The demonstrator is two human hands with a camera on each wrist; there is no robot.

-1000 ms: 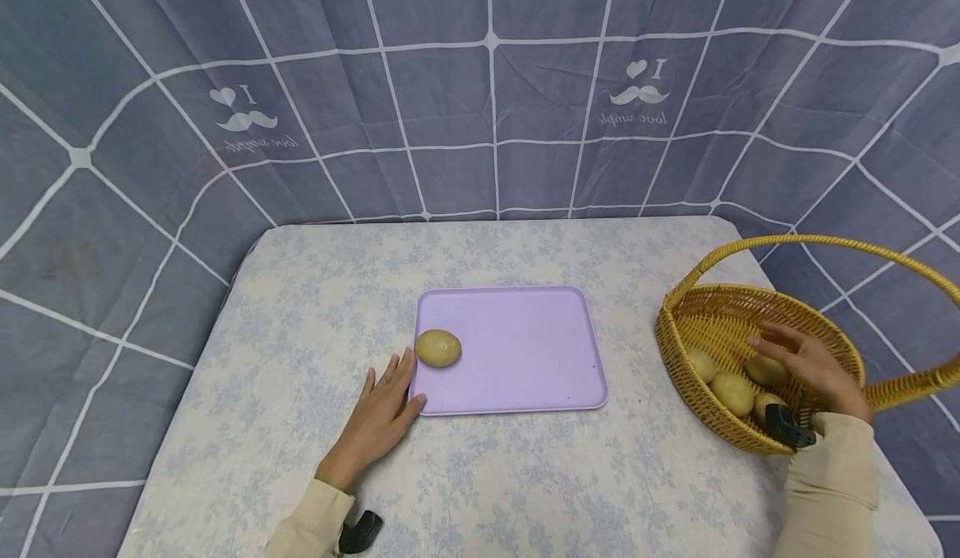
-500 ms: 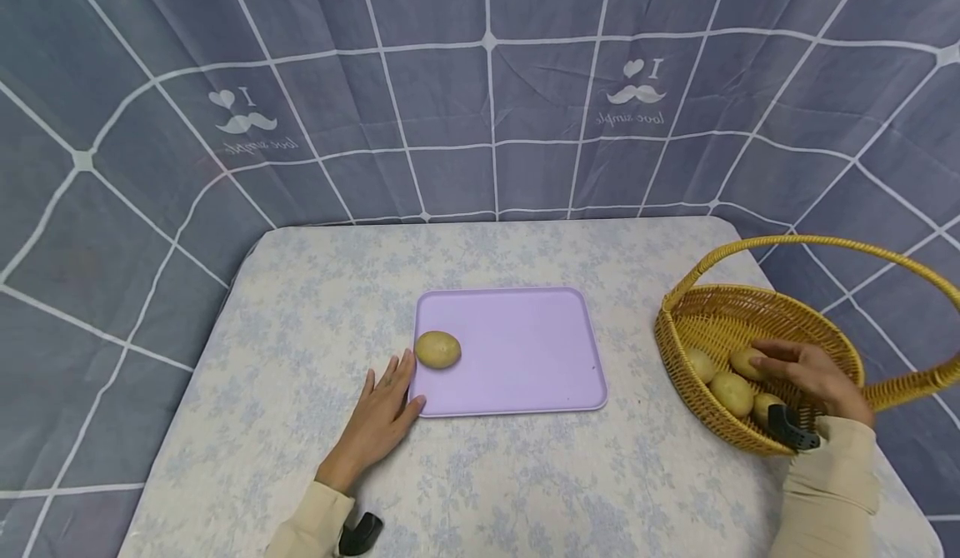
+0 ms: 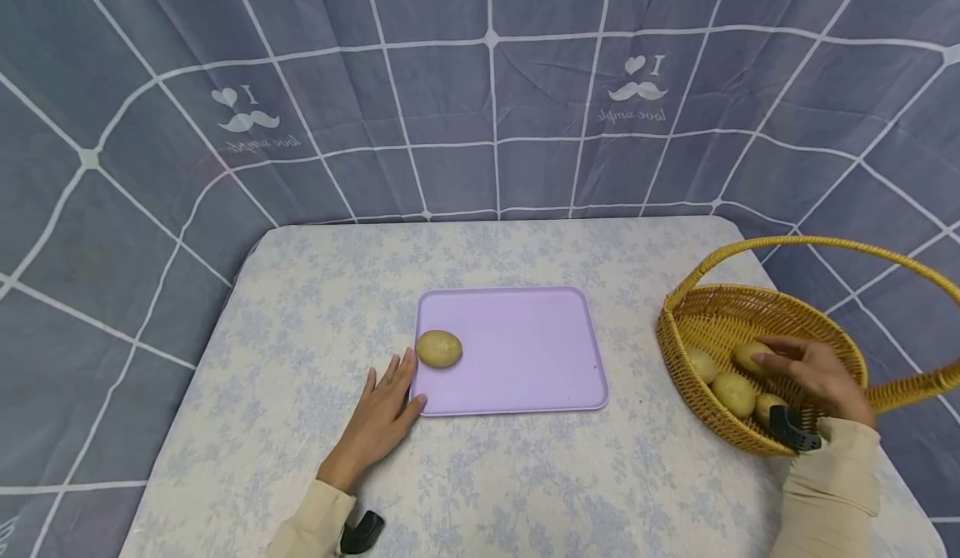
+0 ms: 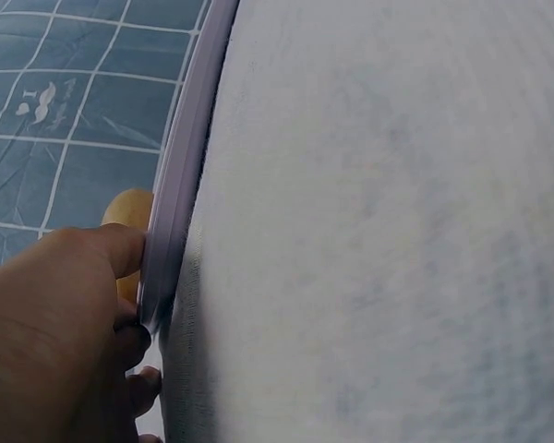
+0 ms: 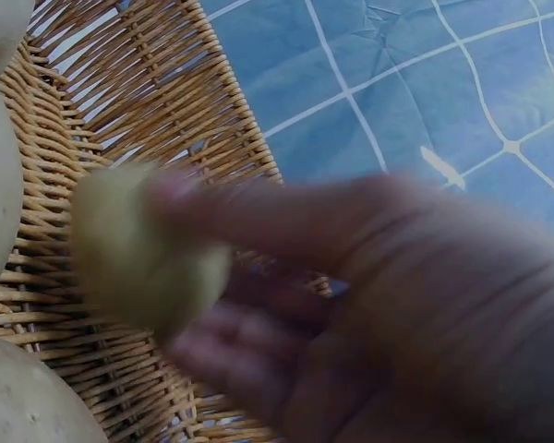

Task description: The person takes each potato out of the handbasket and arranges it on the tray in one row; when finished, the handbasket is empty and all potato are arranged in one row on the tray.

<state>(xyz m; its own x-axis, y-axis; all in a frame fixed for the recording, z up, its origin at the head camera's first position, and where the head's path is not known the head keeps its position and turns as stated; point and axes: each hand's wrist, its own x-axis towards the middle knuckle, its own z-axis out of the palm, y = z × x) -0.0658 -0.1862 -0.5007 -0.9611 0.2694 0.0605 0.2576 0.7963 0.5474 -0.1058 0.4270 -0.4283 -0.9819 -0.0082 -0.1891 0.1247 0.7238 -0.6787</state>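
Note:
A lilac tray [image 3: 525,350] lies mid-table with one potato [image 3: 438,348] near its left edge. My left hand [image 3: 378,416] rests at the tray's near left corner, fingers spread and touching the rim; in the left wrist view the thumb [image 4: 125,249] lies against that rim. Inside the yellow wicker basket [image 3: 678,379], my right hand [image 3: 821,375] grips a potato [image 3: 750,356] between thumb and fingers. The right wrist view shows this potato [image 5: 120,249] blurred, with the thumb across it. Several other potatoes [image 3: 733,395] lie beside it, one partly hidden by the wrist camera.
The basket's tall arched handle [image 3: 825,241] rises over the right forearm. A pale floral cloth [image 3: 510,483] covers the table. Grey-blue curtains [image 3: 450,100] with white grid lines hang behind it and at both sides.
My right hand has closed round a potato in the basket, which has shifted slightly toward the basket's far left. The left hand, the tray and its potato have stayed put.

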